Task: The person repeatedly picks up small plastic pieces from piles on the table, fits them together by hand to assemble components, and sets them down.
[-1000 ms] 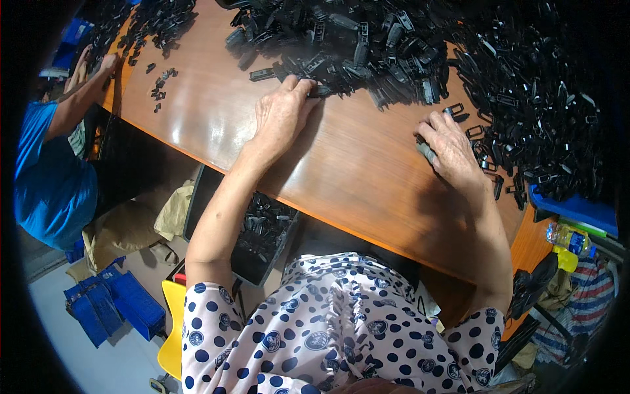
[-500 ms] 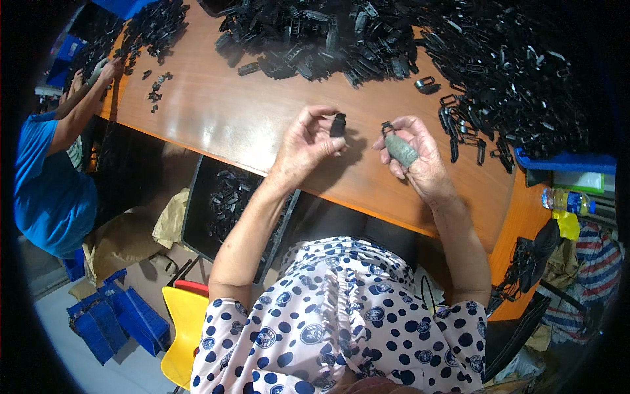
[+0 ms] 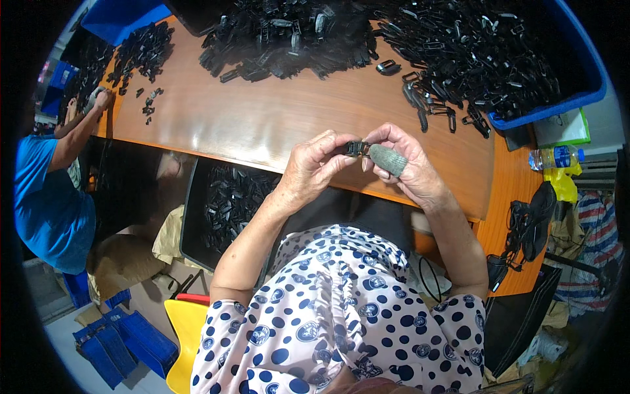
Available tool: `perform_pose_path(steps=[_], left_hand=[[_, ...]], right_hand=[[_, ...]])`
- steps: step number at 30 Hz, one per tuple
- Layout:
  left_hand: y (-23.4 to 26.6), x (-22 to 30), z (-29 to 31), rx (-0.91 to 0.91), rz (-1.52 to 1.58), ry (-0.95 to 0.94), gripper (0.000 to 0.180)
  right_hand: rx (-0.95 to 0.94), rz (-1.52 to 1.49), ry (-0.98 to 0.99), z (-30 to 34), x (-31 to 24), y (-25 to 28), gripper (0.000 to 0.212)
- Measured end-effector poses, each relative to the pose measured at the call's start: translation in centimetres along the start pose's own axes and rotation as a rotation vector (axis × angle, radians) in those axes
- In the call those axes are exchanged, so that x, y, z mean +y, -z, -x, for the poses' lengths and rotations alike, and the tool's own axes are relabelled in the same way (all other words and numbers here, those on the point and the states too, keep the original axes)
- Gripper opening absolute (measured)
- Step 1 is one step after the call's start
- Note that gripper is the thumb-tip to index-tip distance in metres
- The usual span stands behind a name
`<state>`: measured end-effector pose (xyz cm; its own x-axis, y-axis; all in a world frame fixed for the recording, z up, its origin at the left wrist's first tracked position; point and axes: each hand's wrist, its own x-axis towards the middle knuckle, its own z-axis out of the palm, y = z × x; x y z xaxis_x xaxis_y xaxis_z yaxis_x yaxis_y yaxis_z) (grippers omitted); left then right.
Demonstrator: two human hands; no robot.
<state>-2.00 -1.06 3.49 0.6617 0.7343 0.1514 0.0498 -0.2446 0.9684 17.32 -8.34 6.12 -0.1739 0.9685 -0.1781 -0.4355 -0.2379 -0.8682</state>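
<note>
Above the table's near edge my two hands meet at a small black plastic buckle (image 3: 355, 148). My left hand (image 3: 307, 169) pinches its left end between thumb and fingers. Closed on the other end is my right hand (image 3: 420, 172), its thumb wearing a grey-green cloth finger cover (image 3: 388, 160). The fingers partly hide the buckle, so I cannot tell whether its two parts are joined. Beyond my hands lies a large heap of black plastic parts (image 3: 289, 39), with one loose buckle piece (image 3: 388, 67) near it.
At the right, frame-shaped black pieces (image 3: 459, 59) spill from a blue bin (image 3: 594, 88). A bottle (image 3: 556, 157) and black cables (image 3: 518, 226) lie at the right edge. Left of my lap stands a black bin (image 3: 191, 217) of parts. A co-worker in blue (image 3: 49, 197) sits farther left.
My hands were apart, each with a black piece. They have come together, and the pieces now meet between my fingers. The view has shifted slightly.
</note>
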Motion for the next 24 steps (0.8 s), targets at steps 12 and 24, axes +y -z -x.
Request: perform_pose_path(steps=[12, 24], left_hand=[[-0.5, 1.8, 0.9, -0.057, -0.381, -0.217, 0.024], [-1.2, 1.4, -0.2, 0.021, 0.013, 0.119, 0.025]], right_hand=[[0.087, 0.351, -0.214, 1.4, -1.8, -0.1, 0.015], [-0.014, -0.128, -0.178, -0.2, 0.4, 1.2, 0.038]])
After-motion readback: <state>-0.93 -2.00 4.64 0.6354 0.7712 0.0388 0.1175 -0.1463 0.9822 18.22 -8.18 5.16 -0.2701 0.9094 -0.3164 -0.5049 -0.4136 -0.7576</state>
